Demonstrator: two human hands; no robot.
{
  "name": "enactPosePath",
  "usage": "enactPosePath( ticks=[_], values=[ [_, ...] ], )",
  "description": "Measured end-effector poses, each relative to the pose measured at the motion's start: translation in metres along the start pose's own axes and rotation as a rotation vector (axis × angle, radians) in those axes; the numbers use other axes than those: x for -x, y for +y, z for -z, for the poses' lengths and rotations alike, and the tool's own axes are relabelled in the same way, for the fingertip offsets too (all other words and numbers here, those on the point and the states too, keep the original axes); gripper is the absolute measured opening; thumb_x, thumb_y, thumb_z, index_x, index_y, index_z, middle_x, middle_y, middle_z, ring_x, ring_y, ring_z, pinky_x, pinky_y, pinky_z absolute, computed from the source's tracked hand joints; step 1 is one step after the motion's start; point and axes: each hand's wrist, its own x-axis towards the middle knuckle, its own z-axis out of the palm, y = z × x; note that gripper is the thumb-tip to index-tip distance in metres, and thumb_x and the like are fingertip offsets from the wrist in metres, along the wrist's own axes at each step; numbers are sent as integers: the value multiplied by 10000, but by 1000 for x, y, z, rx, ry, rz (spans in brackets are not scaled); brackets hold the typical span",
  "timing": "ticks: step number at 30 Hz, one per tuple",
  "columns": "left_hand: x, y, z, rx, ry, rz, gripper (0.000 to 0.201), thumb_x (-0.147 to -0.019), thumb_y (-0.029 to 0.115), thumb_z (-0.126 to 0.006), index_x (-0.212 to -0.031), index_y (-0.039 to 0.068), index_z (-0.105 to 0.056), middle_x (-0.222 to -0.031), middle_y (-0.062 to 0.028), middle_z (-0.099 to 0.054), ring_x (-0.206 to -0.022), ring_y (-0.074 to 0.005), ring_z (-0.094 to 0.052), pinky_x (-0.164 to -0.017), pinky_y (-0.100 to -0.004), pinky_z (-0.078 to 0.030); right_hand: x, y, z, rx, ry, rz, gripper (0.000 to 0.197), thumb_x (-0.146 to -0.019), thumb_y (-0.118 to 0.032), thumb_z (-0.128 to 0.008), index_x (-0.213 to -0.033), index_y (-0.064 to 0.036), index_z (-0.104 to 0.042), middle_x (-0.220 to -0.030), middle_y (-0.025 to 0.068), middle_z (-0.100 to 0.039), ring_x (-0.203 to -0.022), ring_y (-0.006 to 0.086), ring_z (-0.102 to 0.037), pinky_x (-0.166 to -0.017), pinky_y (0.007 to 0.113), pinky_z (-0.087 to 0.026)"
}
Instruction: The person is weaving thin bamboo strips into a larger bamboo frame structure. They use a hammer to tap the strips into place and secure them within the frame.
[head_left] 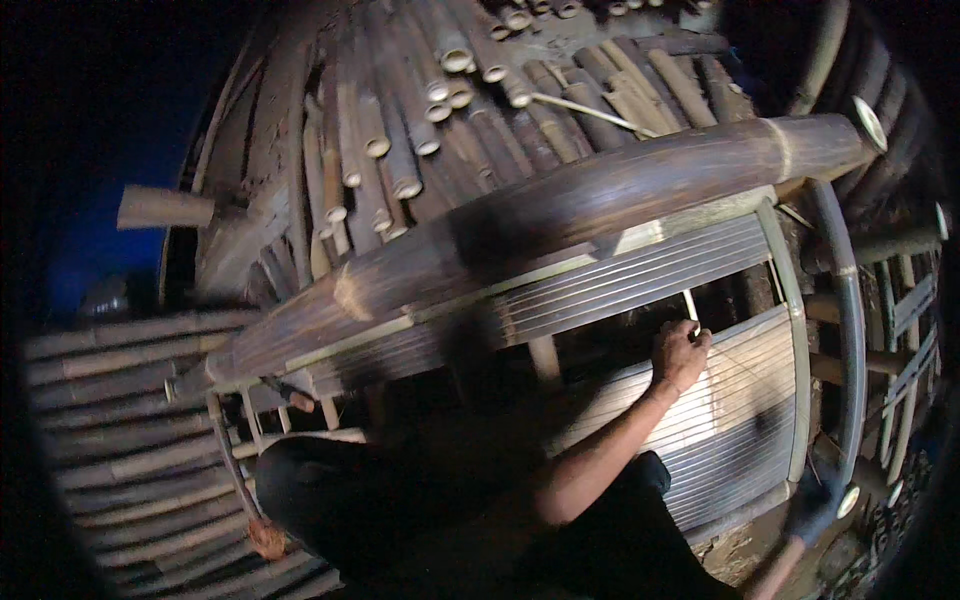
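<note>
A bamboo frame with a thick dark bamboo pole (600, 195) along its far side lies before me. Two panels of thin slats sit in it: an upper slatted panel (620, 285) and a lower slatted panel (745, 450). In the gap between them my bare left hand (680, 357) has its fingers closed around the lower end of a short pale bamboo stick (691, 303). At the lower right, my right hand (815, 508), in a blue-grey glove, is beside the lower end of a dark upright bamboo post (851, 340). Its fingers are blurred and dim.
Many cut bamboo poles (390, 130) are piled beyond the frame. A floor of bamboo poles (150, 430) stretches to the left. A dark tool with a brown end (290, 396) rests by the frame's left end. My dark-clothed knee (310, 475) is beneath it.
</note>
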Motion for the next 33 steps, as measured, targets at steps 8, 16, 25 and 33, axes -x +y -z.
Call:
enactPosePath(
  ticks=[8,16,25,33],
  values=[
    [12,-45,-24,-582,-102,66,349,-884,359,-436,-1034,106,-625,-1009,-136,-639,-995,-317,-581,-902,-583,-331,53,49,75,403,212,32,362,-793,-64,-635,-1148,-17,-579,-1213,139,-572,-1181,264,-495,-1005,353,-374],
    [0,-57,-14,-580,-255,34,380,-944,449,-380,-1000,141,-594,-1032,-149,-645,-993,-383,-583,-842,-638,-329,-21,-11,1,421,174,329,422,-819,-127,-612,-1221,-19,-545,-1216,149,-568,-1183,284,-492,-1025,371,-355],
    [9,-33,-16,-734,-219,36,475,-882,531,-466,-1037,99,-588,-973,-193,-650,-973,-375,-595,-900,-603,-312,-170,-10,-138,936,-249,745,532,-888,-450,-401,-641,-78,-690,-700,120,-661,-771,300,-610,-869,414,-380],
    [11,-45,-15,-686,-169,-64,672,-801,591,-576,-1241,90,-495,-1067,-224,-621,-1027,-416,-563,-957,-575,-294,-174,-3,-150,781,22,913,457,-848,-374,-475,-497,-132,-638,-557,82,-619,-633,273,-593,-791,396,-402]
  ],
)
